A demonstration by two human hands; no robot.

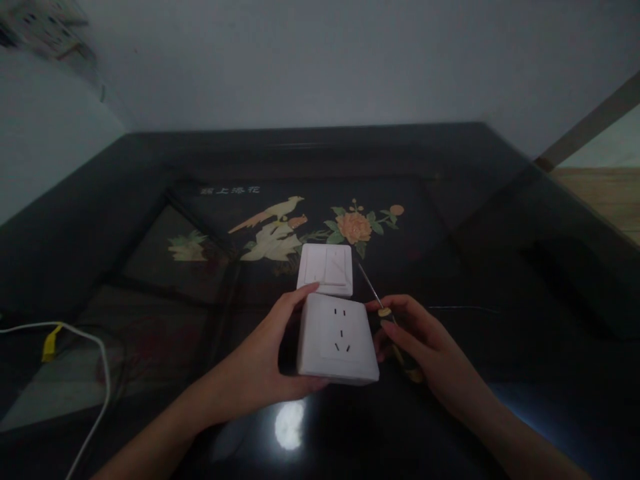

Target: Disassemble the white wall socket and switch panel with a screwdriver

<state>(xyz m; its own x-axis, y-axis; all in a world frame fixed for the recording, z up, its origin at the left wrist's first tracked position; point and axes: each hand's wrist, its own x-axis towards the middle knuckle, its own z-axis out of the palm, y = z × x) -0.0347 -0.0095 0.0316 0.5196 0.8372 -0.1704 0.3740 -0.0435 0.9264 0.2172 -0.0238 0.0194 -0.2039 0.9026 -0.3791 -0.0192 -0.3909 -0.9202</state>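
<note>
My left hand (273, 350) grips a white wall socket (340, 340) from its left side, thumb along the lower edge and fingers at the upper left. The socket's slotted face is turned up toward me. Just beyond it lies a white wall switch (326, 267), near my left index fingertip; whether they touch is unclear. In my right hand (420, 333) is a screwdriver (370, 283), its thin metal shaft pointing up and left, its yellowish handle partly hidden by the fingers. That hand's fingertips are close to the socket's right side.
A glossy dark table (150, 153) with a bird-and-flower picture spreads beneath everything. On the left runs a white cable (106, 373) with a yellow tag (50, 343). A dark object (583, 287) lies at the right. A blurred socket panel (45, 30) shows at the upper left.
</note>
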